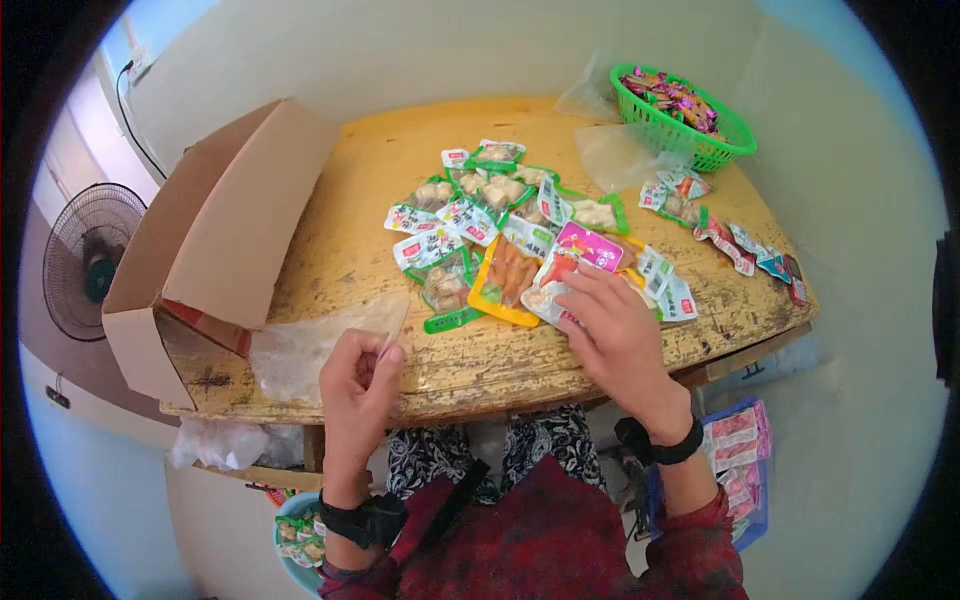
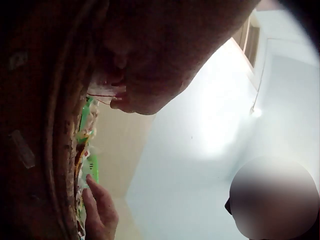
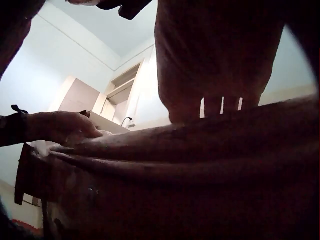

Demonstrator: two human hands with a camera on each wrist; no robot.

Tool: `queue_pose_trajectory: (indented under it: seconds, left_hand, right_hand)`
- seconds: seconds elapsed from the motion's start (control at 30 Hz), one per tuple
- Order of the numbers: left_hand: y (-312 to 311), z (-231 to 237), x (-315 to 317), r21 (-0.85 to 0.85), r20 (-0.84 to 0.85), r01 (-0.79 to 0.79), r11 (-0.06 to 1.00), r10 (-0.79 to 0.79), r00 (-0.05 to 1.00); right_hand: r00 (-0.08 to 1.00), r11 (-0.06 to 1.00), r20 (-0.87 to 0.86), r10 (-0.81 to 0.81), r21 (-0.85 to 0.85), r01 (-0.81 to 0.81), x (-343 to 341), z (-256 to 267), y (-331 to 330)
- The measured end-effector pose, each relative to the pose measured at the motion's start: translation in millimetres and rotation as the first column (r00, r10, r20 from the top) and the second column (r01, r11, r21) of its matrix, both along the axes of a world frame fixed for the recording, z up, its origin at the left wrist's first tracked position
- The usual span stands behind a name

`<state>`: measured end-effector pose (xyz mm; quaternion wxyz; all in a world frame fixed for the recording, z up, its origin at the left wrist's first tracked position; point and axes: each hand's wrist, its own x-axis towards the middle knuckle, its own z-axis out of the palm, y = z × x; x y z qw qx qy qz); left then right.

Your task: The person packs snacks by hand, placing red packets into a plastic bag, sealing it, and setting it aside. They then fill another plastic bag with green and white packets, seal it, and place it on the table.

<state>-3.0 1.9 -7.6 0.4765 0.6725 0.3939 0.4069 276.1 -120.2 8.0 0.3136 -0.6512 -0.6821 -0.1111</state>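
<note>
My left hand (image 1: 362,392) pinches the edge of a clear plastic bag (image 1: 300,350) that lies over the table's front edge; in the left wrist view the hand (image 2: 145,60) is dark, with clear plastic at its fingertips. My right hand (image 1: 622,345) rests its spread fingers on a white and pink packet (image 1: 590,248) at the near right side of the packet pile. Beside that packet lies an orange-edged packet (image 1: 510,272). Green-edged packets (image 1: 490,190) are heaped behind. The right wrist view shows the right hand (image 3: 215,60) in shadow, its fingertips hidden by the table edge.
An open cardboard box (image 1: 235,210) stands on the table's left. A green basket (image 1: 735,140) of purple-wrapped packets is at the back right, with clear bags (image 1: 615,155) beside it. Small packets (image 1: 715,235) lie along the right edge. A blue crate (image 1: 765,480) stands below, right.
</note>
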Motion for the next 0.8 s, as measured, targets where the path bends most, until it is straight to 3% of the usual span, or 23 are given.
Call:
queue_pose_trajectory:
  seconds: [0.07,0.27,0.37,0.47,0.57,0.67,0.8]
  left_hand:
    - [0,-3,-1,0.071,-0.032,0.013,0.997,-0.010,0.999]
    - [0,0,-2,0.015,0.001,0.041,0.999,-0.041,0.999]
    - [-2,5,-2,-0.017,0.015,0.049,0.999,-0.048,0.999]
    - [0,-1,-3,0.013,-0.008,0.042,0.999,-0.042,0.999]
    - [1,1,-1,0.034,0.000,0.052,0.998,-0.052,0.999]
    - [1,0,-2,0.053,0.010,0.053,0.997,-0.053,0.999]
    - [1,2,-3,0.021,0.050,0.046,0.999,-0.047,0.998]
  right_hand:
    - [0.983,0.999,0.181,0.034,-0.010,-0.033,2,9,6]
    - [0.975,0.988,0.214,0.057,-0.156,-0.023,19,2,6]
    - [0.936,0.983,0.349,-0.052,-0.148,0.110,56,0,-6]
    - [0.915,0.963,0.369,-0.163,-0.144,0.230,102,-5,-16]
    - [0.849,0.892,0.430,-0.309,-0.180,0.415,120,6,-24]
    - [0.942,0.970,0.281,-0.182,-0.104,0.219,105,25,-12]
    - [0.985,0.981,0.153,0.079,-0.185,-0.050,38,43,18]
